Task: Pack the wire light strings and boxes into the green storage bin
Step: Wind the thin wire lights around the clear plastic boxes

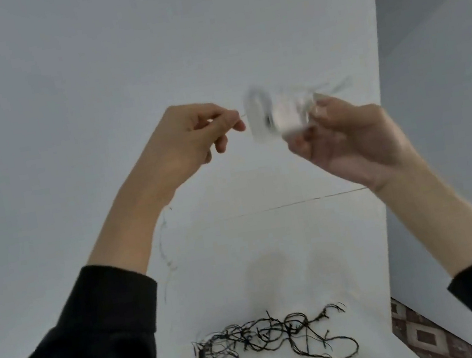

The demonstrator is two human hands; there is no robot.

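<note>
Silvery thin wire (pixel 164 251) hangs beside the left forearm in the head view. The left hand (pixel 191 136) pinches it in a fingertip grip. The right hand (pixel 345 138) grasps a pale, motion-blurred bundle (pixel 274 115), probably the coil being wound. A dark tangled light string (pixel 271 339) lies on the white table (pixel 347 254) below. The green bin is not in view. Winding seems the step in hand; next, the slack needs feeding in evenly.

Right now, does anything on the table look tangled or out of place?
Yes. The dark light string lies on the white table in a loose tangle, with several ends sticking out, not coiled for packing.
</note>
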